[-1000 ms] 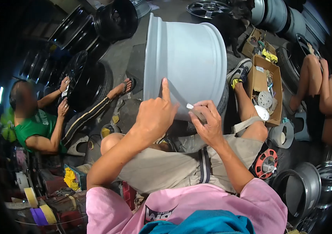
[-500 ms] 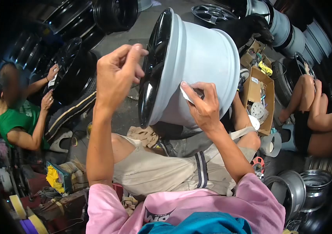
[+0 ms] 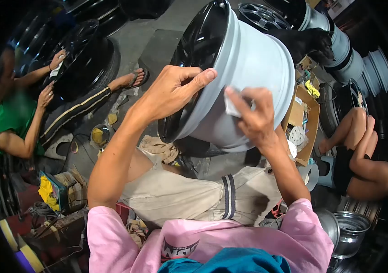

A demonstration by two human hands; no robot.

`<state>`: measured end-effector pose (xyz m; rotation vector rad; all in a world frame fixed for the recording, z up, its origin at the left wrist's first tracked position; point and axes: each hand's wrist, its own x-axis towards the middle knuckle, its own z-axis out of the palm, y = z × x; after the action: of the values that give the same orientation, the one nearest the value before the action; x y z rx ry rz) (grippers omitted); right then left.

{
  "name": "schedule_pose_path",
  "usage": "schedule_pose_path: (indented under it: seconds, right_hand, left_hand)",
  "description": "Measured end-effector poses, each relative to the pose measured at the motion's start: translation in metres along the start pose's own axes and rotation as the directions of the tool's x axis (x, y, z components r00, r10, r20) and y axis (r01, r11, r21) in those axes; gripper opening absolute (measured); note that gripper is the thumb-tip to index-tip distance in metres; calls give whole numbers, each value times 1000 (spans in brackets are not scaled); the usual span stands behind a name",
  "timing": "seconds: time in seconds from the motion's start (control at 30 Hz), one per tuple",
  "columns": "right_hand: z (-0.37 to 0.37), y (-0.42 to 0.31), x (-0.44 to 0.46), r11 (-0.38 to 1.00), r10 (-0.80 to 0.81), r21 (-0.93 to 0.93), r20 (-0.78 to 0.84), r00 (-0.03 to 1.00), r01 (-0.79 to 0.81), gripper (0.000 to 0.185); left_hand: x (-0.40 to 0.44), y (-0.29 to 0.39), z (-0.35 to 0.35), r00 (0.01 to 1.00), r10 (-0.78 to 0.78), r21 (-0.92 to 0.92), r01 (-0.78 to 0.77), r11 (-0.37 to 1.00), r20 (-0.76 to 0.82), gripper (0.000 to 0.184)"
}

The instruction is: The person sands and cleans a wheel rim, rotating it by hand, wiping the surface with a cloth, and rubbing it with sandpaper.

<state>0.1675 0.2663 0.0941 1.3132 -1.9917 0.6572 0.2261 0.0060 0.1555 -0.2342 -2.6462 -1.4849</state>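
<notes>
A large wheel rim (image 3: 260, 59) with a pale grey barrel and a glossy black face stands tilted in front of my knees. My left hand (image 3: 173, 91) grips the edge of its black face, thumb over the lip and fingers on the face side. Against the grey barrel, my right hand (image 3: 257, 116) pinches a small white pad (image 3: 232, 108); whether it is sandpaper or cloth I cannot tell. The right fingertips are a little blurred.
At left, a person in a green shirt (image 3: 18, 120) works on a black wheel. Another person's bent legs (image 3: 355, 132) show at right. A cardboard box (image 3: 310, 129) with tools, a black dog (image 3: 310, 43), grey rims (image 3: 351, 63) and a brown crumpled cloth (image 3: 160, 149) lie around.
My left hand has come down from beside the rim and now grips its edge. The white pad in my right hand has shifted along the barrel. The view has also shifted.
</notes>
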Motion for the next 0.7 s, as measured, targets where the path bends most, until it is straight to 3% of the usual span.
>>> schedule_pose_path:
  seconds: [0.03, 0.1, 0.2, 0.27, 0.3, 0.47, 0.6, 0.7]
  right_hand:
    - [1, 2, 1, 1000, -5, 2, -2, 1000, 5, 59]
    - [-1, 4, 0, 985, -172, 6, 27, 985, 172, 55]
    - [-9, 19, 17, 989, -132, -64, 37, 991, 134, 50]
    - [-5, 11, 11, 992, -121, -17, 32, 992, 122, 48]
    - [-3, 9, 9, 984, -173, -27, 40, 984, 174, 47]
    - [-11, 25, 16, 974, -174, -132, 77, 982, 182, 39]
    - [-11, 22, 10, 966, -256, 3, 107, 961, 257, 47]
    - [-18, 31, 22, 986, -151, -50, 116, 982, 157, 47]
  left_hand:
    - [0, 0, 0, 1000, -12, -36, 11, 999, -18, 58]
    - [0, -1, 2, 999, -28, -80, 25, 997, -37, 63]
    - [0, -3, 4, 999, -38, -27, 38, 999, 17, 64]
    - [2, -4, 6, 1000, 2, -49, -1, 999, 25, 64]
    - [2, -3, 3, 998, -15, -16, 16, 1000, 53, 62]
    - [1, 4, 6, 1000, 12, -17, -12, 1000, 10, 56]
    - [0, 4, 4, 1000, 8, -21, -8, 1000, 26, 57]
    - [-1, -1, 8, 999, 27, -22, -27, 999, 24, 58]
